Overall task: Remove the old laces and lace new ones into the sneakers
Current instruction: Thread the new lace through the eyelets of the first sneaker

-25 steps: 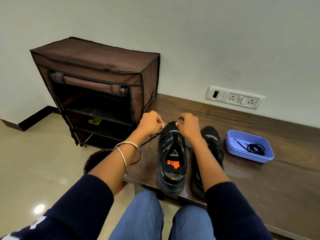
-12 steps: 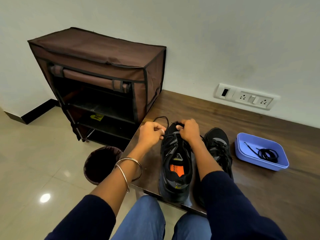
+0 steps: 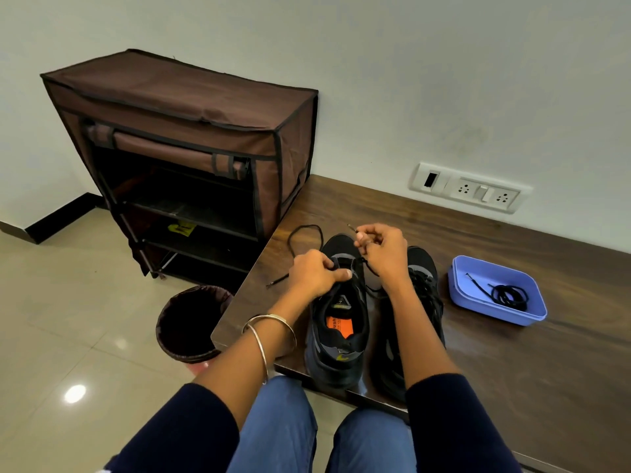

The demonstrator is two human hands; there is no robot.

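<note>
Head view, sole view supplied: two black sneakers stand side by side on the dark wooden tabletop [image 3: 512,353], toes toward the wall at twelve o'clock, heels at the near edge at six o'clock. Left sneaker [image 3: 336,332] is the one in hand; right sneaker [image 3: 423,288] sits just beside it at three o'clock, partly hidden by the forearm. Left hand [image 3: 316,276] is closed as a grip on the upper near the toe-end eyelets, thumb across the top, steadying it. Right hand [image 3: 384,249] pinches the black lace [image 3: 305,242] between thumb and fingers; the tip projects toward eleven o'clock. From that grip the lace drops to six o'clock, back to the eyelet row. The other run loops out at ten o'clock of the shoe and trails over the tabletop, its end lying at nine o'clock of the left hand. Judgement: the shoe's long axis runs twelve to six, so the held tip is best drawn toward twelve, away from the eyelets; the right hand is nearer. Blue tray [image 3: 461,288] at three o'clock holds a coiled lace [image 3: 508,295]. Whether this lace is old or new cannot be determined.
</note>
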